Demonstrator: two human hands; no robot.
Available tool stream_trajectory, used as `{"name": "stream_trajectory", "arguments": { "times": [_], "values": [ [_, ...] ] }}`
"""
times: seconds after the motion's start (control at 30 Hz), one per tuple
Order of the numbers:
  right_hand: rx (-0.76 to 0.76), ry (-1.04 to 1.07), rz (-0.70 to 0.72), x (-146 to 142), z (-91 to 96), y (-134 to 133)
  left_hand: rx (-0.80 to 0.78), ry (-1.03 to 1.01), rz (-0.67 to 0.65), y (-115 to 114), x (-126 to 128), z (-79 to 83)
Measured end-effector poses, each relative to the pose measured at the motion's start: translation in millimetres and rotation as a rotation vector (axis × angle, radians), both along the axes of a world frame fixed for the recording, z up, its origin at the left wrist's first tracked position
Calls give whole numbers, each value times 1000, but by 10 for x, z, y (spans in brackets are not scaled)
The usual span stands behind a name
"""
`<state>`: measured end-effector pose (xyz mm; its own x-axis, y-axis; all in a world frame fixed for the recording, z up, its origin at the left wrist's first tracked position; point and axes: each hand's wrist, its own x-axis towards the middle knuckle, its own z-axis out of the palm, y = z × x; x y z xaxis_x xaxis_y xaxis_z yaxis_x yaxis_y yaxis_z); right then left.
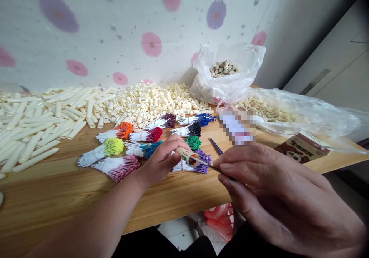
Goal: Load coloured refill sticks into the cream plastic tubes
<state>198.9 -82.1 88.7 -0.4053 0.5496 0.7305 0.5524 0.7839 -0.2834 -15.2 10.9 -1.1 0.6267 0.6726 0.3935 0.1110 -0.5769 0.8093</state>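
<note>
My left hand (165, 156) is closed round a cream slotted plastic tube (187, 156), its open end facing my right hand. Small coloured bits show inside that opening. Between thumb and fingers, my right hand (268, 188) pinches a thin stick (213, 167), pale toward the tube and dark and ridged near my fingertips. The stick's pale end reaches the tube's mouth; how deep it goes is hard to see. Beneath the left hand lie bundles of white sticks with coloured ends, among them purple (203, 162), green (193, 142), teal (147, 149) and black (191, 129).
Long cream tubes (37, 142) and short slotted pieces (155, 98) are heaped along the wall. A plastic bag (204, 83) of assembled pieces stands at the back right, beside a clear bag (311, 102) of cream parts. A brown box (302, 147) and a dark pointed tool (215, 145) lie nearby.
</note>
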Motion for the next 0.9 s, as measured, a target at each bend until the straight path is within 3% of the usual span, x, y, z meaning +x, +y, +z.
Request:
{"name": "stream_trajectory", "arguments": {
  "times": [0.43, 0.77, 0.9],
  "values": [
    [-1, 0, 106, -28, -63, 7, -13, 22, -12, 2, 2, 7],
    [-49, 84, 73, -164, -165, 57, -67, 47, -79, -1, 4, 13],
    [6, 3, 63, -115, -298, 372, -65, 33, -7, 19, -4, -42]
  ]
}}
